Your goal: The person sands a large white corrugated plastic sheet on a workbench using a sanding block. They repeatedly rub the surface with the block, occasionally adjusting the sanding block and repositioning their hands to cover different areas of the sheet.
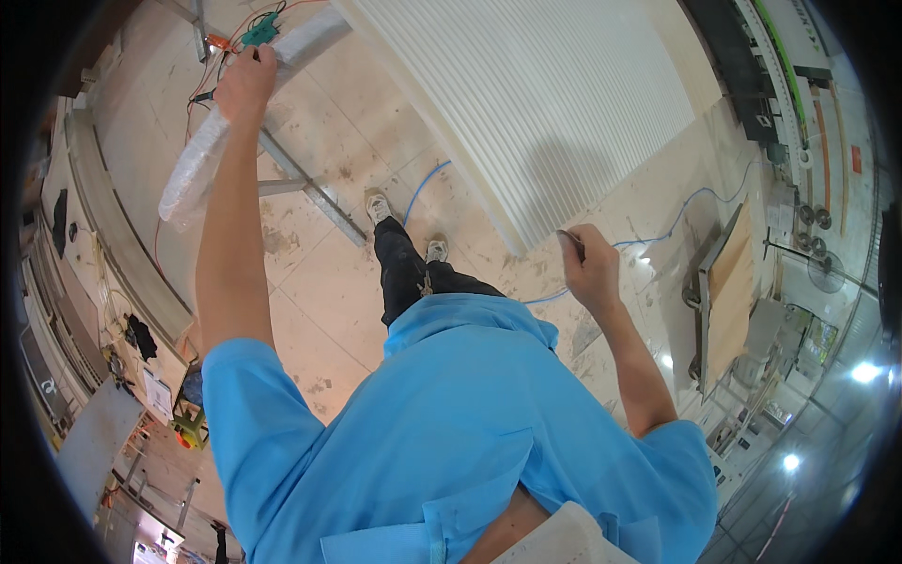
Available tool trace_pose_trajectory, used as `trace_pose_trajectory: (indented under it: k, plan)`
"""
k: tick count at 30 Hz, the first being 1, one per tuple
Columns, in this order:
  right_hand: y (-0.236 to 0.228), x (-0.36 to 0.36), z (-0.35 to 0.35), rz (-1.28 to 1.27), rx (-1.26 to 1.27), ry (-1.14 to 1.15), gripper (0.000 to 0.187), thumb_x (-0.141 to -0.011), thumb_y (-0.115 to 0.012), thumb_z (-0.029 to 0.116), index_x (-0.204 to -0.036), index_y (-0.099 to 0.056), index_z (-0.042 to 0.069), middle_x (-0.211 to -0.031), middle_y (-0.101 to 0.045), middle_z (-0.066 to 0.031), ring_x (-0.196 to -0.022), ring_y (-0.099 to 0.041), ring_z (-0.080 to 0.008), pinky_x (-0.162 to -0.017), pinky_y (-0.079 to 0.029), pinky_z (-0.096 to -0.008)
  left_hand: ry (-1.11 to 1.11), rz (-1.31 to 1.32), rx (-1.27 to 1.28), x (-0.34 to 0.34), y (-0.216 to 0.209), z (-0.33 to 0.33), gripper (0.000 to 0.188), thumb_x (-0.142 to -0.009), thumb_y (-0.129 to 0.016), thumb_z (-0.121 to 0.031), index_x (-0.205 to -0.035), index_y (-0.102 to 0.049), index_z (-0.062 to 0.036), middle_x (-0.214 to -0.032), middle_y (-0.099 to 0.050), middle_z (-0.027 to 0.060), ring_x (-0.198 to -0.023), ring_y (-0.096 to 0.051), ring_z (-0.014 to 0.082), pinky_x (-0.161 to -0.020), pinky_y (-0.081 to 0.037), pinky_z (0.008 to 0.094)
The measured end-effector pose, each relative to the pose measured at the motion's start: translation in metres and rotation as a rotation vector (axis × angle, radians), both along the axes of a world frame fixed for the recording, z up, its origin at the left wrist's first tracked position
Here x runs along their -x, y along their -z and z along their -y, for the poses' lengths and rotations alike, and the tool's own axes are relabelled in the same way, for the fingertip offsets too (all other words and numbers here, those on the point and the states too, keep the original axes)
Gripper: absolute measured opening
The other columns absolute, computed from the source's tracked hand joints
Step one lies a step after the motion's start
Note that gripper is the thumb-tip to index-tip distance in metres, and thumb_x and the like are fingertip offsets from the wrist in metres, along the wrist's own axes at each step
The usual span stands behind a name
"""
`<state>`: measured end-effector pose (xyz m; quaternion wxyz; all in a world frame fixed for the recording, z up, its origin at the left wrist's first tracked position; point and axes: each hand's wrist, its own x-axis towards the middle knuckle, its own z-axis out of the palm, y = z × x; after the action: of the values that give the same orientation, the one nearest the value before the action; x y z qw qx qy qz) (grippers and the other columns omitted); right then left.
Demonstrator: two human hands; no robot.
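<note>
My left hand (246,86) is stretched out at the far left, over a clear plastic-wrapped roll (195,171). Its fingers are closed, with a bit of something dark at their tips that I cannot make out. Just beyond them lies a green tool-like object (260,30) with an orange piece (219,42) beside it; whether the hand touches either does not show. My right hand (592,270) is closed around a small dark thin piece (569,240), mostly hidden by the fingers. That hand is by the near corner of a large white ribbed panel (554,85).
Metal bars (310,193) stand under the roll at left. A blue hose (425,188) crosses the tiled floor near my feet. On the right are a wheeled board (728,301) and a floor fan (825,271). A long bench (117,216) runs along the left.
</note>
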<state>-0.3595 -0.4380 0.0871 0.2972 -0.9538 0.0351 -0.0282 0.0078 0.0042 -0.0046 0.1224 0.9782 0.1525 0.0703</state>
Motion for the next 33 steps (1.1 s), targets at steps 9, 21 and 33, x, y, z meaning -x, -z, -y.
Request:
trace_pose_trajectory:
  k: [9,21,33]
  plan:
    - [0.017,-0.07,-0.033,0.148,0.218,-0.121,0.006,-0.091,-0.064,0.006,-0.094,-0.059,0.004,-0.084,-0.062,-0.0147,-0.069,-0.063,-0.0359,-0.06,-0.049,-0.0441,0.003,0.053,0.056,0.007,-0.007,0.004,0.044,-0.094,-0.045,-0.046,-0.106,-0.075,-0.0164,-0.099,-0.075,0.0184,-0.092,-0.072,0.0417,-0.081,-0.056,0.0494]
    - [0.05,-0.516,-0.21,0.405,0.317,-0.307,0.016,-0.088,-0.053,0.008,-0.094,-0.065,-0.001,-0.093,-0.07,-0.0255,-0.086,-0.069,-0.044,-0.078,-0.054,-0.053,0.052,0.162,0.088,0.012,-0.015,0.012,0.034,-0.093,-0.052,-0.035,-0.086,-0.073,-0.0101,-0.082,-0.073,0.0165,-0.075,-0.07,0.0404,-0.07,-0.055,0.0508]
    - [0.044,-0.235,-0.081,0.253,0.331,-0.316,0.008,-0.087,-0.056,0.009,-0.094,-0.058,0.006,-0.091,-0.065,-0.0159,-0.077,-0.066,-0.0382,-0.065,-0.052,-0.0503,0.031,0.08,0.05,0.007,0.001,0.002,0.045,-0.094,-0.045,-0.047,-0.106,-0.076,-0.0169,-0.097,-0.075,0.0194,-0.092,-0.072,0.0428,-0.08,-0.056,0.0504]
